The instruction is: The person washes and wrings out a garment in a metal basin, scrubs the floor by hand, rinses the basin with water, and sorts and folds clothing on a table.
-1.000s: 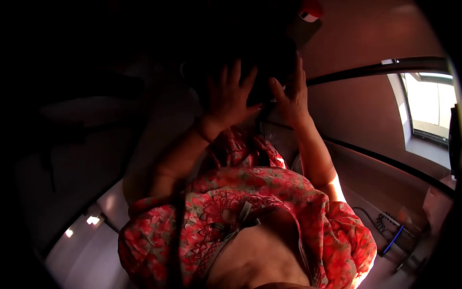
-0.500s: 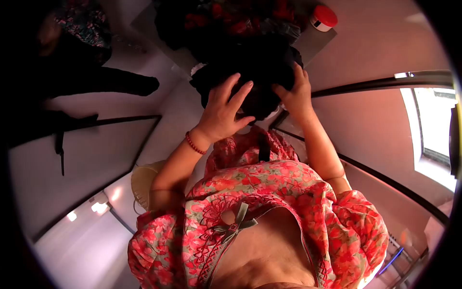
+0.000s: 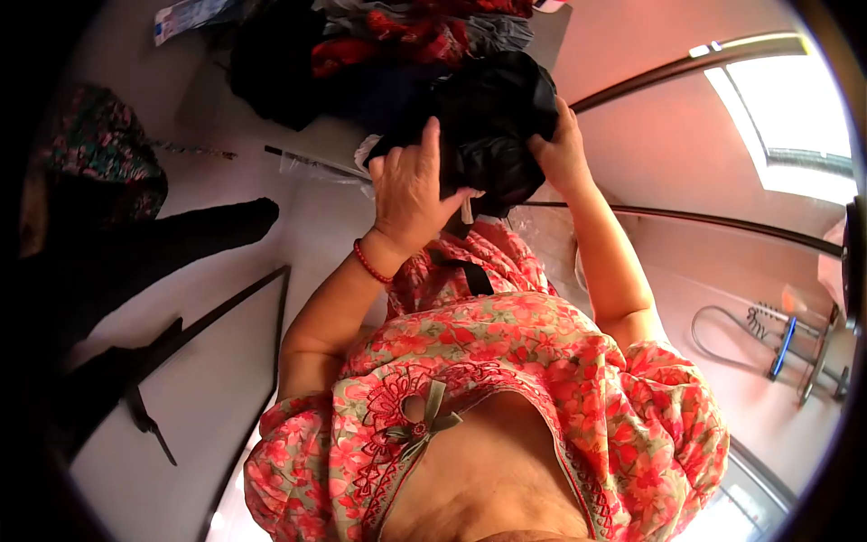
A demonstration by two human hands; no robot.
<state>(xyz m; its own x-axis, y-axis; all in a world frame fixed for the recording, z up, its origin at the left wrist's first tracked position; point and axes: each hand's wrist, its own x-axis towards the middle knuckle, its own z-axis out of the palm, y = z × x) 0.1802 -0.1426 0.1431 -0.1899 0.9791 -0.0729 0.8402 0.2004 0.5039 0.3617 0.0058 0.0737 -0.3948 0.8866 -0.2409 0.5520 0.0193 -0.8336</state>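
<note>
A bundled black garment (image 3: 497, 117) with a shiny part is held in front of me, at the near edge of a table. My right hand (image 3: 562, 155) grips its right side, thumb in front and fingers behind. On the left, my left hand (image 3: 406, 194) is closed on the cloth with the index finger stretched up along it. Beside my left thumb hangs a small whitish strip (image 3: 467, 210). A red bead bracelet (image 3: 372, 262) circles my left wrist.
Red, grey and dark clothes (image 3: 397, 41) lie heaped on the grey table (image 3: 212, 104) ahead. Dark clothing (image 3: 172, 244) and a patterned cloth (image 3: 104, 149) are at left. A bright window (image 3: 795, 117) and a wall-mounted hose fitting (image 3: 781, 348) are at right.
The view has shifted and brightened, showing more of the table and clothes. My left hand's spread fingers have folded in, leaving the index finger raised. My right hand keeps hold of the black garment.
</note>
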